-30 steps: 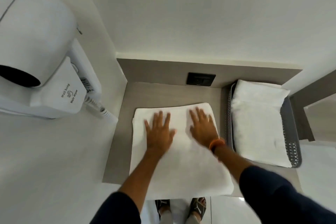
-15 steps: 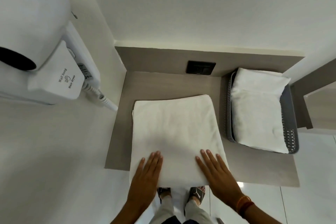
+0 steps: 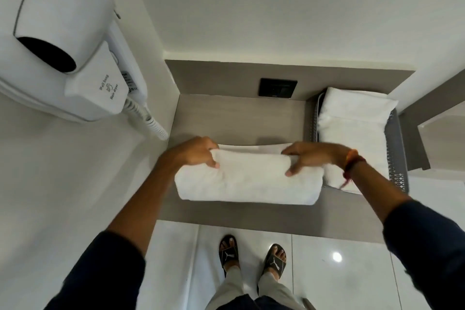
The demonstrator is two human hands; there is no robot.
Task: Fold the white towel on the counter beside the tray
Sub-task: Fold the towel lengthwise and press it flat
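Observation:
The white towel [image 3: 247,178] lies on the grey counter [image 3: 236,118], doubled over into a thick band that runs left to right. My left hand [image 3: 195,152] grips its upper left corner, thumb on top and fingers under the raised edge. My right hand [image 3: 310,156] grips the upper right corner the same way. A thin strip of the lower layer shows behind the folded edge. The grey perforated tray [image 3: 398,156] stands just right of the towel and holds another folded white towel [image 3: 352,131].
A wall-hung hair dryer [image 3: 65,48] with a coiled cord juts out at the upper left. A black socket plate [image 3: 278,87] sits on the back panel. The counter's front edge runs below the towel, above a tiled floor and my sandalled feet [image 3: 251,257].
My hands slid from the towel's far part to its near edge, then took that edge and carried it up and over towards the far edge. The towel is now half as deep.

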